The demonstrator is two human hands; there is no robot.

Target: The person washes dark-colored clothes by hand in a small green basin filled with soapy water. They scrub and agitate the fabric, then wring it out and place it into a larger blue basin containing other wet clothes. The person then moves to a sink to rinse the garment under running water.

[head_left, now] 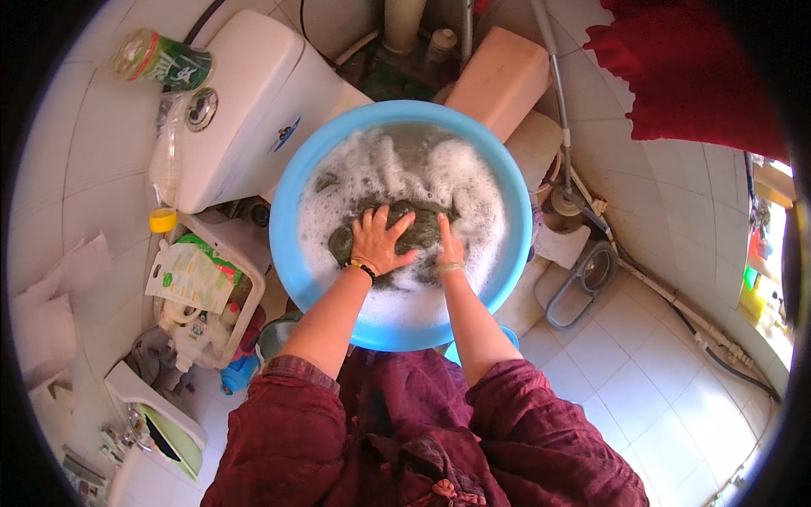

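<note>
Left hand (380,245) spread over sodden dark-olive cloth bundle (424,230); right hand (451,247) at the bundle's edge, fingers partly hidden, can't tell grip. Round light-blue plastic basin (284,228) of white suds (353,173) surrounds both. Likely mid-wash kneading; next move probably calls for a firm two-handed squeeze.

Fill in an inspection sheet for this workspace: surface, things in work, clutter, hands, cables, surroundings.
Surface: pale floor tiles at right; the basin's support is hidden.
Things in work: blue basin holding suds and dark cloth.
Clutter: green-labelled container and yellow-capped clear bottle by the cistern; packet in a pale bin at left.
Hands: left hand spread on the cloth; right hand at its right side, fingers partly hidden.
Cables: dark cord or hose behind the cistern; no plugs seen.
Surroundings: white cistern, red fabric at upper right.
</note>
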